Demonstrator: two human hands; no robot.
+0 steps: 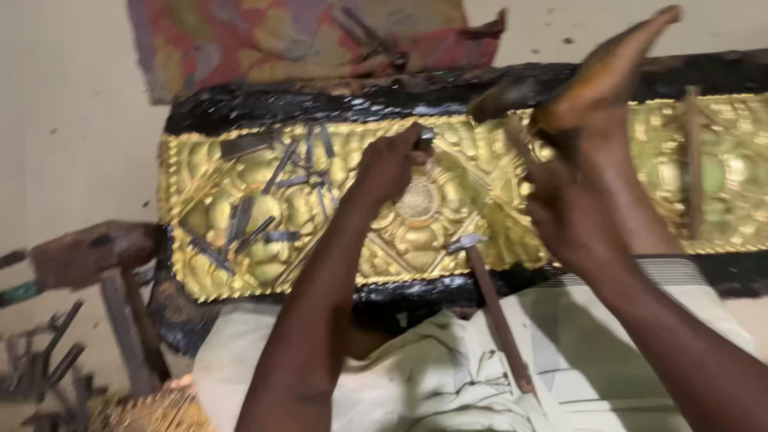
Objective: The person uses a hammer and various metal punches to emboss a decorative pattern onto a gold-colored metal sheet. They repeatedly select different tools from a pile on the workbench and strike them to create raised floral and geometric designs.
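My left hand (390, 166) is pinching its fingers together on a small metal punch (424, 138), setting its tip against the embossed golden metal sheet (448, 208) near a round, finely dotted boss (418, 200). My right hand (578, 210) is clamping around the handle of a wooden mallet (596, 76), whose head is hanging tilted above the sheet, just right of the punch (the picture is blurring there, so I cannot tell how far above). The sheet is lying flat in a bed of black pitch (336, 100), stretching across the view in front of me, its raised pattern of ovals and diamonds catching the light. A scatter of dark chisels (272, 188) is resting on the sheet's left part, well apart from both hands. A small hammer (488, 308) is leaning with its head on the sheet's near edge and its handle across the pale cloth (448, 368) over my lap. A patterned red rag (304, 36) is lying beyond the pitch, and more tools (56, 352) are lying on the floor at lower left.
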